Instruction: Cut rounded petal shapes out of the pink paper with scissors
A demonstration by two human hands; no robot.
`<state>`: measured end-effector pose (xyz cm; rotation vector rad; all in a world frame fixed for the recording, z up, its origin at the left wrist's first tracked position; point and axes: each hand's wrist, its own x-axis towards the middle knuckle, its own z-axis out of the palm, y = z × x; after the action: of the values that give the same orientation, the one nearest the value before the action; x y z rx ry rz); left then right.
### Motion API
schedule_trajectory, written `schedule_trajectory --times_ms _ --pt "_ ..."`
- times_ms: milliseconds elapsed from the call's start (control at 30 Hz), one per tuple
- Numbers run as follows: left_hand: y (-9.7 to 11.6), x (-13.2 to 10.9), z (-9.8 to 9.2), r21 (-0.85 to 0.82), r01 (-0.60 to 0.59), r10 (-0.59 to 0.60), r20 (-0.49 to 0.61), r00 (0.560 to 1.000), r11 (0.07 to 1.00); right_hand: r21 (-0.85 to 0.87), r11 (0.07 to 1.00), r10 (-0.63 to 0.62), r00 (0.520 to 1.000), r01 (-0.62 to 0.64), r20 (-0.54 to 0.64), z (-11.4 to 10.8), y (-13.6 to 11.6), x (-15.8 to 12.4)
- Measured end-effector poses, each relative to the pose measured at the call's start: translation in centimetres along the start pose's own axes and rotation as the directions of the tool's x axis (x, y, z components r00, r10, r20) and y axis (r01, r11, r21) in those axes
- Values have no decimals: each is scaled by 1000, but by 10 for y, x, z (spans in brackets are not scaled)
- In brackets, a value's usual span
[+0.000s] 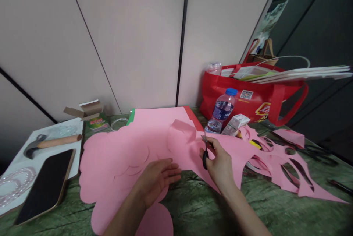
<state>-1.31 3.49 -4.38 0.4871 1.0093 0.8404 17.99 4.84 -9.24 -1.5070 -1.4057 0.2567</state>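
My right hand [220, 164] holds a pair of scissors [205, 157] with black handles, its blades pointing away from me and slightly parted. Under the blades lies pink paper [230, 147], which spreads to the right and below them. My left hand [161, 177] hovers palm turned inward, fingers stretched out, holding nothing. Beneath and beside it are several rounded, scalloped pink paper pieces [106, 158] lying over one another. A loose curled bit of pink paper [180, 133] sits just left of the scissors. Farther back, pink sheets [160, 115] rest with green and red paper edges showing.
Perforated pink offcuts [289, 169] lie at right, near a water bottle [220, 112] and a red bag [237, 88]. At left are a hammer [57, 141], a phone [46, 186], a bead string [16, 184] and an opened small box [95, 120]. A pale wall panel [138, 44] rises behind.
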Motion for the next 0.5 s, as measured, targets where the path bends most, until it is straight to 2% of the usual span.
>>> schedule_trajectory --times_ms 133,233,400,500 --pt "-4 1 3 1 12 -12 24 1000 1000 50 999 -7 999 9 -41 3 4 2" --pt "-3 1 3 6 14 -14 37 999 1000 19 999 -34 995 36 -96 2 6 4" --pt "-2 1 2 17 15 -16 46 999 1000 -227 972 -115 958 55 -261 -14 11 14" --pt "-2 1 1 25 25 -26 54 998 999 -398 917 -143 960 37 -242 -28 18 21"
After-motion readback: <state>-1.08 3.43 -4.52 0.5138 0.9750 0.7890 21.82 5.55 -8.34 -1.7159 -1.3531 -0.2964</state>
